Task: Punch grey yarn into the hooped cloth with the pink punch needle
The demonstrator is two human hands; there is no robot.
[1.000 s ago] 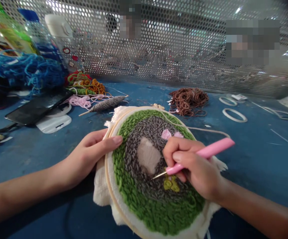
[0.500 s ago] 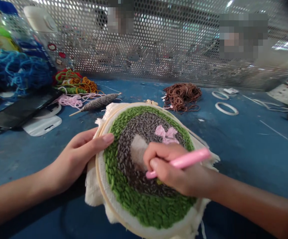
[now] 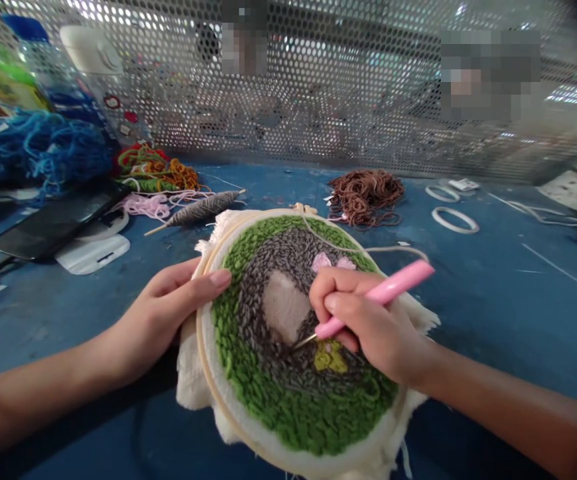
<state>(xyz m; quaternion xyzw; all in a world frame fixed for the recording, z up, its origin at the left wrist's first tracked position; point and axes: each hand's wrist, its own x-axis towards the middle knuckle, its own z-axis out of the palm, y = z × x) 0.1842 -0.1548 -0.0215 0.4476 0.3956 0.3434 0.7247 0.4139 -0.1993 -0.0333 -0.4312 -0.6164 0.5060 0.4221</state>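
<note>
My left hand (image 3: 173, 303) grips the left rim of a wooden embroidery hoop (image 3: 202, 347), thumb on the front and fingers hidden behind the cloth. Cream fabric (image 3: 192, 380) stretched in it carries a green looped yarn ring (image 3: 288, 413), a grey and dark inner ring (image 3: 258, 347), a pink bow-like motif (image 3: 322, 261) and a yellow one (image 3: 331, 358). Bare fabric (image 3: 284, 307) shows in the middle. My right hand (image 3: 368, 313) is closed around a pink punch needle (image 3: 403, 280). Its metal tip touches or nearly touches the dark stitches at the bare patch's lower edge. Yarn (image 3: 393, 249) trails from its back end.
Brown yarn (image 3: 366, 197) and white rings (image 3: 454, 220) lie behind the hoop. Grey yarn wound on a stick (image 3: 203, 208), pink yarn (image 3: 146, 205), a phone (image 3: 58, 220), blue yarn (image 3: 43, 147) and bottles (image 3: 43, 60) are at left. A perforated metal screen (image 3: 293, 113) closes the back.
The pink punch needle has lifted and shifted right with my right hand, so its metal shaft and the yellow motif show. The trailing yarn has come into view. My left hand keeps its grip.
</note>
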